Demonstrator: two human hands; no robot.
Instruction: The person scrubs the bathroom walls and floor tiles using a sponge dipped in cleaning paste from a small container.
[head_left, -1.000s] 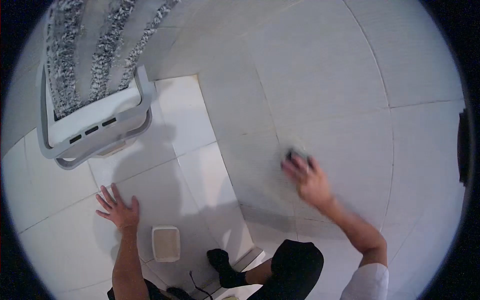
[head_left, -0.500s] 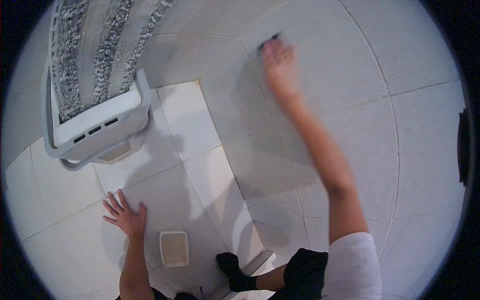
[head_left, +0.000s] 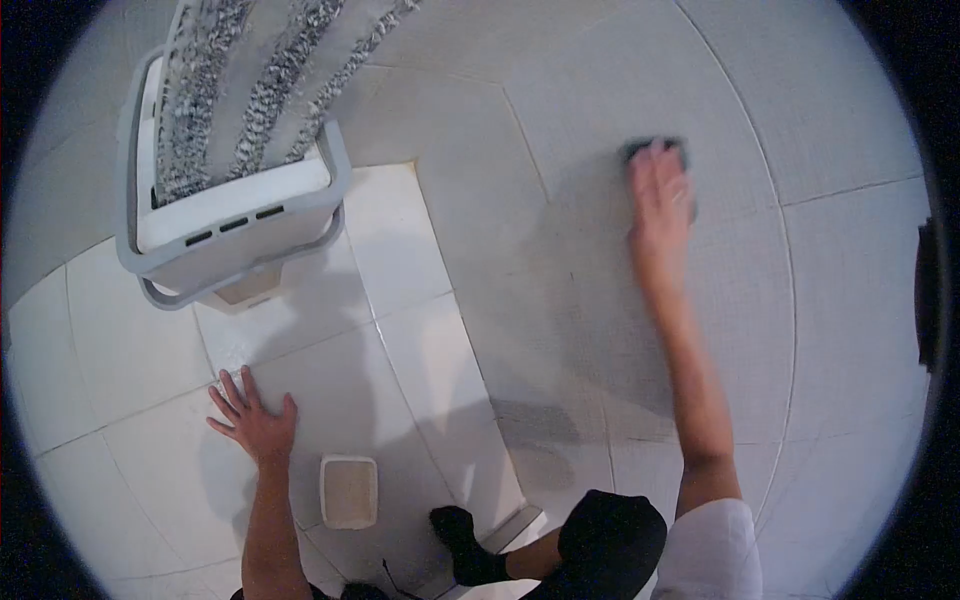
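My right hand lies against the grey tiled surface, its fingers over a dark scrubbing pad. Only the pad's edges show around the fingers, and motion blurs them a little. Down on the white tiled floor, my left hand rests flat with fingers spread, holding nothing. A small white rectangular container with a beige inside stands just below and right of that hand.
A grey-and-white bucket stands at the upper left, with a striped grey mop pad in it. My foot in a black sock is near the low ledge. A dark object sits at the far right.
My right hand has swept right and downward over the grey tiles with the scrubbing pad. My left hand stays in place on the floor. The view has shifted slightly.
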